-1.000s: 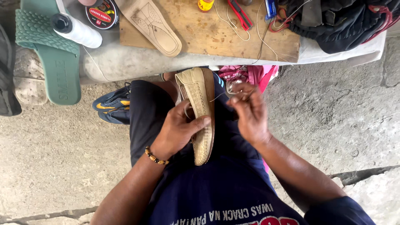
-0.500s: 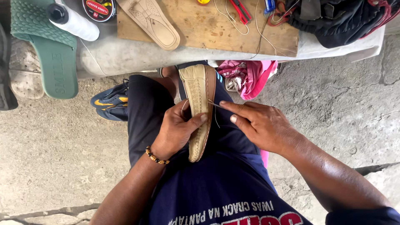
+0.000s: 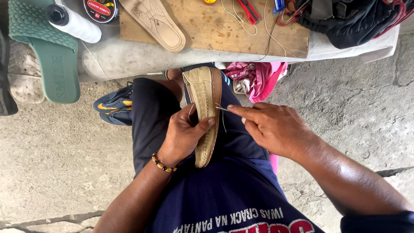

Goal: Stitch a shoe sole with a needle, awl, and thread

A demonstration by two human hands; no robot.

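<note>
The left hand (image 3: 183, 136) is closed around a tan shoe (image 3: 205, 112) resting on the person's lap, thumb pressed to its sole edge. The right hand (image 3: 274, 127) pinches a thin needle (image 3: 222, 109) against the shoe's side.

Matt tan leather shoe (image 3: 202, 108); rough wooden board (image 3: 215, 26); coarse concrete floor (image 3: 56, 164).

bench (image 3: 129, 60) | on it: wooden board (image 3: 241, 36), green sandal (image 3: 47, 51), white bottle (image 3: 73, 23)
</note>
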